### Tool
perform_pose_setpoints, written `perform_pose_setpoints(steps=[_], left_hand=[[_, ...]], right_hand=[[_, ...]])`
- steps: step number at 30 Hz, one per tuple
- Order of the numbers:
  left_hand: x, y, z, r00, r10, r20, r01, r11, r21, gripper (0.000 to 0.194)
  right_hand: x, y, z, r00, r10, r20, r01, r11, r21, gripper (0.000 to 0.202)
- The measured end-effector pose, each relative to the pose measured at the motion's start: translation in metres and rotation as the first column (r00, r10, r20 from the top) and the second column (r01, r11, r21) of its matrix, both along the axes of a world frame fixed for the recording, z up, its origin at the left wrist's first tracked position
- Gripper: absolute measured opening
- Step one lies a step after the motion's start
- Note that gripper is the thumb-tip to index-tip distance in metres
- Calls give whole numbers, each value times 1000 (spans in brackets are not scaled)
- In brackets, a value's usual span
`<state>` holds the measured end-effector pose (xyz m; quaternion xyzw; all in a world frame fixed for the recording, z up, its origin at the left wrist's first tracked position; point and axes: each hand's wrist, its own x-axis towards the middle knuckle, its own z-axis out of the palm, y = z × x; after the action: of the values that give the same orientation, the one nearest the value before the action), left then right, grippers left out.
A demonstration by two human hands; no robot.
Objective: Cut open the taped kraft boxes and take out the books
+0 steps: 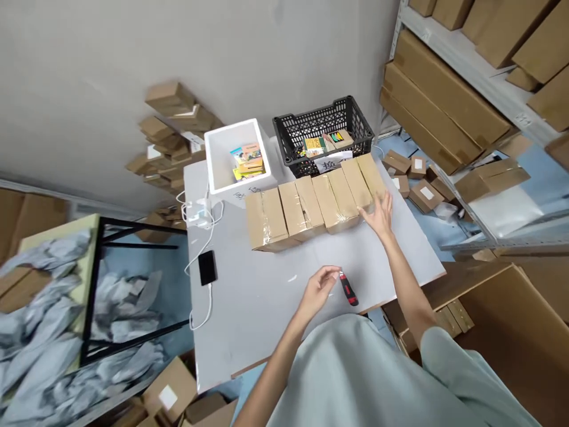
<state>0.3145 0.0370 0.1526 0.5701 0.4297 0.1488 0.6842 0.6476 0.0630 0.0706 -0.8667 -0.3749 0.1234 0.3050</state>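
Observation:
A row of several small brown cardboard boxes stands side by side across the table, with clear tape on their front edges. My right hand rests at the right-hand end box, its fingers spread over the near corner. Closer to my body, my left hand hovers above the tabletop, fingers loosely curled and nothing visible in them. Just right of its fingertips lies a red and black utility knife, its tip close to them; whether they touch is unclear.
Behind the boxes stand a white foam box and a black plastic crate, both containing colourful small packs. A phone with white cables lies on the table at left. A large open carton sits right, below metal shelving.

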Motion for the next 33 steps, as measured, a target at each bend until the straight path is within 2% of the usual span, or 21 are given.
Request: perform_pose_setpoints(steps=[2,4,8,13,16,19,22,24,26,28,30,32,33], left_hand=[[27,-2,6,1000,5,9,-5,1000,4,43],[51,0,11,1000,15,15,-15,1000,16,42],[88,10,14,1000,3,22,-4,999,48,43],[111,6,9,999,-22,48,20,998,59,44],[111,-4,6,997,-22,68,19,999,39,45],[104,-11,6,996,-36,78,35,999,26,47],[87,-13,3,995,-21,102,18,999,37,49],[71,-13,-3,992,7,124,-11,999,30,50],[51,-13,-14,990,27,138,-27,1000,-2,52],[30,-13,-28,990,34,139,-29,999,-39,54],[6,-12,-41,991,43,128,-35,997,-62,58],[-21,-6,-52,989,95,115,-88,994,-66,63],[-36,-1,-56,984,145,107,-139,988,-59,67]], right_hand=[[19,18,-19,999,-12,-41,9,996,-89,124],[27,24,-36,996,-4,-85,-8,991,-135,137],[35,24,-55,993,0,-116,-16,990,-138,151],[54,29,-56,988,-61,-143,45,993,-111,149],[60,26,-50,989,-73,-128,68,997,-45,138],[57,9,-42,993,-95,-66,99,993,60,124],[45,-35,-28,980,-191,54,177,965,194,113],[30,-83,-11,951,-268,157,214,931,296,109],[6,-140,16,921,-286,264,178,912,370,107],[-27,-196,51,912,-231,339,93,921,378,107],[-69,-240,86,922,-136,363,11,946,325,108],[-114,-266,111,943,-17,331,-73,963,257,109],[-136,-272,119,953,46,299,-117,968,224,110]])
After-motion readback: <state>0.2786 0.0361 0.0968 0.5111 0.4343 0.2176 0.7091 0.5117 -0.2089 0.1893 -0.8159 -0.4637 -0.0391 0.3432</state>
